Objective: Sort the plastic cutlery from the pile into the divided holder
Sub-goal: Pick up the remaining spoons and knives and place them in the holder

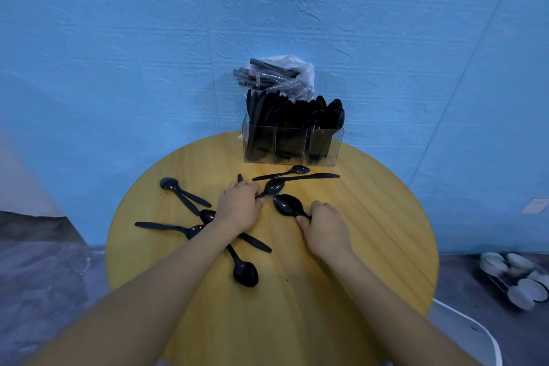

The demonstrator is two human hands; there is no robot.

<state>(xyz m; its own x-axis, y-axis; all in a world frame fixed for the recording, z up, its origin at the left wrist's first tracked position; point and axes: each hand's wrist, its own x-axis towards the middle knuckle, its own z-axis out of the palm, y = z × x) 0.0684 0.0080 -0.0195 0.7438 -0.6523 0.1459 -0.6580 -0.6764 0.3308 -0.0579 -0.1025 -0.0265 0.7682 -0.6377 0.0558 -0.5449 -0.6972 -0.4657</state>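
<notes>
Your left hand (239, 205) fingers curl round spoon (274, 186); right hand (325, 227) pinches second spoon (286, 204); holder (292, 144) at table (371, 217) edge, 12 o'clock.

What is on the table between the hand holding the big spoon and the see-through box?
In the head view, between the right hand and the clear holder lie a knife and a small spoon on the table.

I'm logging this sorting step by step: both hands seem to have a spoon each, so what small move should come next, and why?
Probably lift both spoons toward the clear holder. The left hand already grips one spoon by its handle, the right hand another spoon, and spoon bowls show in the holder's right compartment.
</notes>
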